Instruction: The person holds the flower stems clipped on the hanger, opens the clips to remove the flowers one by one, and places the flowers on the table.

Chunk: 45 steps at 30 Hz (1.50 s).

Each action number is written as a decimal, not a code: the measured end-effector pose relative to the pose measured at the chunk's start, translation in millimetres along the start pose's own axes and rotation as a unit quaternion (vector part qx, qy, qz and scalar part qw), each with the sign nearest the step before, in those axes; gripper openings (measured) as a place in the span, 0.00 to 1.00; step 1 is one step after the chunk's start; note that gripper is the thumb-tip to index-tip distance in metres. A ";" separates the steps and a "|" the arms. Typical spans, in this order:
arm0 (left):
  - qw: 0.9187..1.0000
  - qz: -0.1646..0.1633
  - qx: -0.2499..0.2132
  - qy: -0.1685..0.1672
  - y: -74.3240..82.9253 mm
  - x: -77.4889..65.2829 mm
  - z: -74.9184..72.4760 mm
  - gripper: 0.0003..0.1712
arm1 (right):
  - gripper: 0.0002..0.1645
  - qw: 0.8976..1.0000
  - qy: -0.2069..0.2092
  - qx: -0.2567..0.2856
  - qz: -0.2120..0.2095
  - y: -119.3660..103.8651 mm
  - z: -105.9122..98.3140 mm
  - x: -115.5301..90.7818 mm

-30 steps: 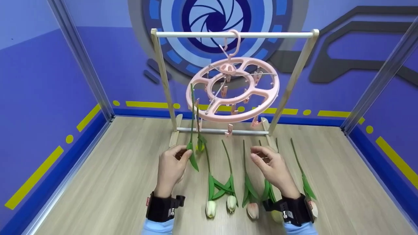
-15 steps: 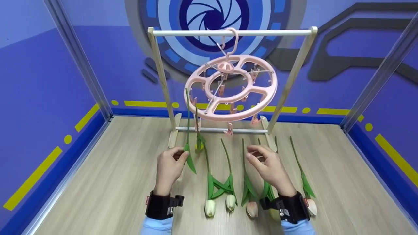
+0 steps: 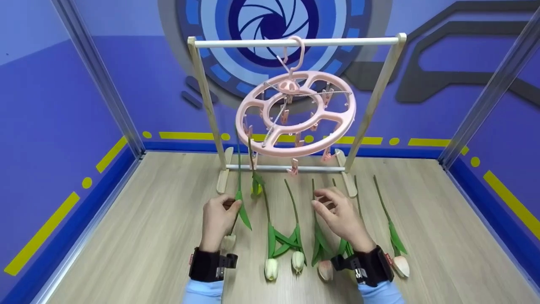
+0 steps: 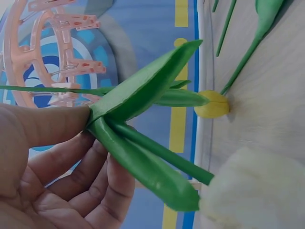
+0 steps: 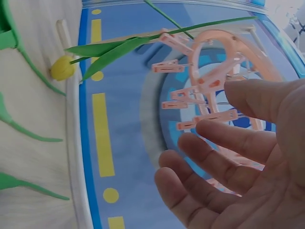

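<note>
My left hand (image 3: 219, 218) pinches an artificial tulip between thumb and fingers where its green leaves (image 4: 147, 81) meet the stem. The tulip is upside down: its white blossom (image 4: 255, 191) points at the table and the stem rises toward the hanger's left side. My right hand (image 3: 342, 216) is held over the lying tulips, fingers loosely bent, holding nothing. In front of both hands a round pink clip hanger (image 3: 291, 152) hangs tilted, with several small clips (image 3: 294, 166) below it. A yellow tulip (image 3: 256, 188) hangs blossom-down from its left side.
Several tulips lie on the wooden table with stems pointing away, among them a white one (image 3: 271, 269) and a pale pink one (image 3: 401, 267). A wooden stand (image 3: 201, 88) with a white top bar (image 3: 350, 42) bears the hanger. Blue panels (image 3: 498, 139) enclose the sides and back.
My left hand has tilted and lowered the tulip slightly; its stem top sits lower and its white blossom now shows below the hand. My right hand has moved a little left.
</note>
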<state>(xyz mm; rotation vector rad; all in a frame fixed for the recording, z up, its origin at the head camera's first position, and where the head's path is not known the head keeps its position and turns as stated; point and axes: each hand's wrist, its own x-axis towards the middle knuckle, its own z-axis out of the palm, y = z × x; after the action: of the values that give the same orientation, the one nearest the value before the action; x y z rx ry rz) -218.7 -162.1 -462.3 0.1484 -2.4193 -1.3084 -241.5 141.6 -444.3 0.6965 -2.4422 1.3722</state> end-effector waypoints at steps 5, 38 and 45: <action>1.000 -0.012 0.010 0.000 -3.5 0.9 2.2 0.04 | 0.15 1.000 -0.003 -0.021 -0.012 5.6 8.8 0.2; 0.988 -0.127 0.073 -0.055 -21.1 -2.5 34.6 0.13 | 0.18 0.998 -0.014 -0.056 -0.019 4.3 16.9 -1.3; 0.984 -0.140 0.085 -0.071 -20.4 -3.3 40.0 0.15 | 0.18 0.998 -0.015 -0.051 -0.018 4.4 15.8 -1.1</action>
<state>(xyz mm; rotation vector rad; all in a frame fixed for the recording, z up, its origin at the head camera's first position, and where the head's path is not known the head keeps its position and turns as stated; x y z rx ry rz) -232.7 -141.3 -499.7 0.4726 -2.7081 -1.2603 -242.6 130.4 -456.3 0.7362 -2.4910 1.2220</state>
